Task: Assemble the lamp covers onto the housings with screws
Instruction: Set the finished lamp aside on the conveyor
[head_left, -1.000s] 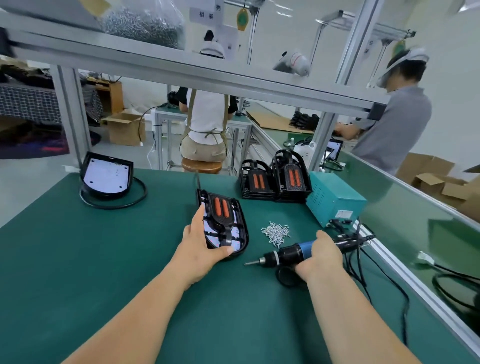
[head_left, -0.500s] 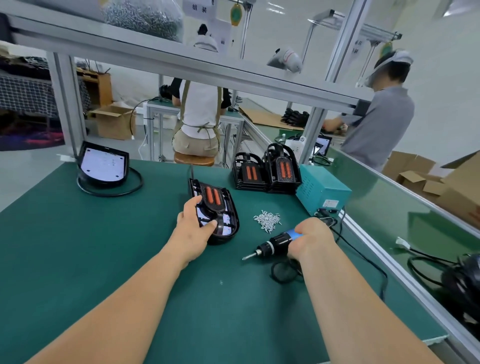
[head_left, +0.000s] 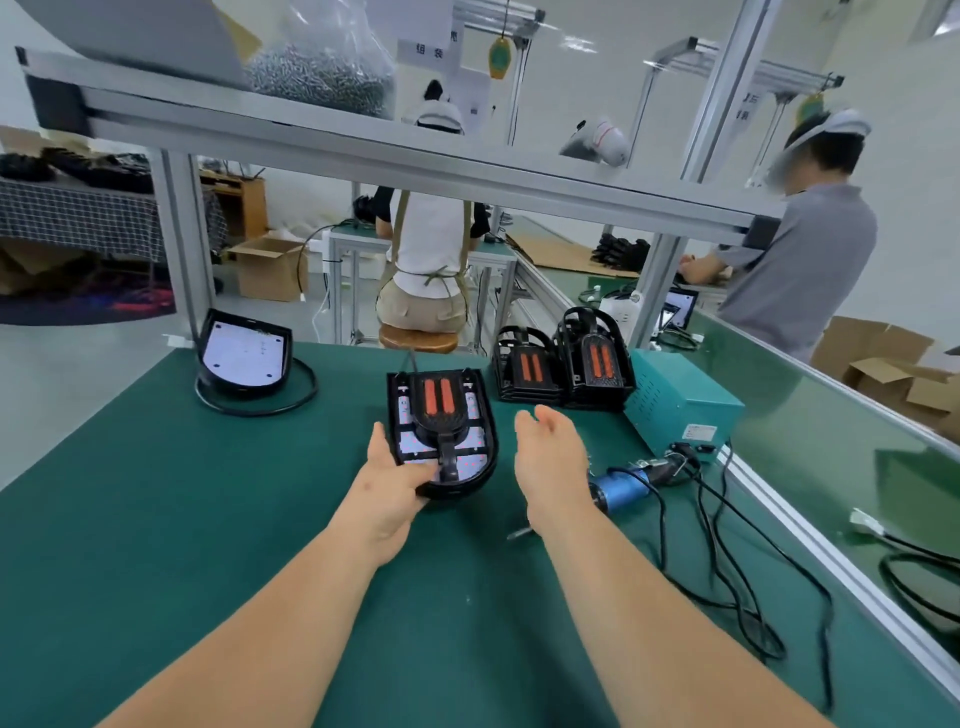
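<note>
The black lamp housing with two orange bars and a white board inside (head_left: 441, 415) lies flat on the green table mat (head_left: 156, 519), right in front of me. Its round end points at me. My left hand (head_left: 392, 480) holds that round end at the near left corner. My thumb lies on top of the rim. My other fingers go under it, so I cannot see them. My left arm reaches straight out over the mat.

My right hand (head_left: 550, 457) is just beside the housing, on its right, and does not touch it. Its fingers are loose and a little bent, and it holds nothing.

The blue and black electric screwdriver (head_left: 623, 488) lies on the mat behind my right wrist, which hides its middle. Its thin tip pokes out on the other side. Black cords (head_left: 727, 571) run from it over the mat.

Farther back sits a blue-green metal box (head_left: 680, 405). Next to it stand two stacks of black lamp parts with orange bars (head_left: 524, 371). Far to the left lies another black housing with a white board (head_left: 244, 353), with a black cord in a ring around it.
</note>
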